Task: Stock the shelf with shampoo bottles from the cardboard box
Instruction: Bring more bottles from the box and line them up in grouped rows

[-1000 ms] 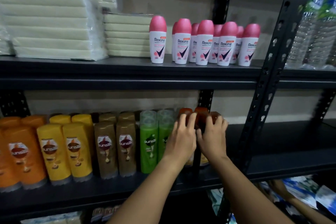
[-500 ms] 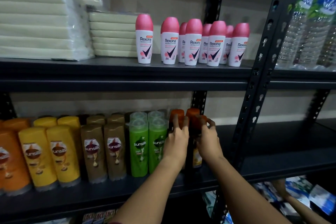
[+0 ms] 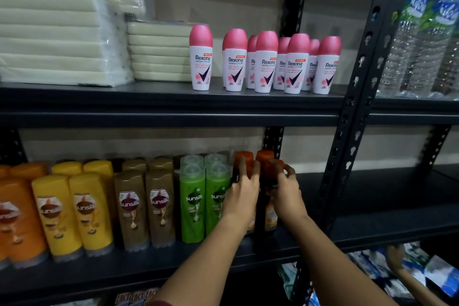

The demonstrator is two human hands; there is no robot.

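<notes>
Our left fingers (image 3: 244, 169) curl around the shoulder of a dark shampoo bottle with a rust-orange cap (image 3: 244, 158), and our right fingers (image 3: 285, 171) are bent, slightly spread, over the cap of its neighbour (image 3: 272, 169); whether either grip is tight we cannot tell. The left hand (image 3: 242, 196) and right hand (image 3: 288, 196) sit side by side, nearly touching, hiding most of both bottles. These bottles stand upright on the black metal lower shelf (image 3: 372, 221), just right of two translucent green Sunsilk bottles (image 3: 205, 201). Further left along the same shelf stand brown Sunsilk bottles (image 3: 146, 206), then yellow ones (image 3: 72, 211), then orange ones (image 3: 15, 216), all in front-and-back rows. On the shelf above (image 3: 173, 104) stands a cluster of white roll-on deodorants with pink domed caps (image 3: 265, 62), beside stacks of cream pads wrapped in clear plastic (image 3: 64, 40). Past the black perforated upright (image 3: 357, 82), clear plastic water bottles (image 3: 422, 40) stand at upper right.
</notes>
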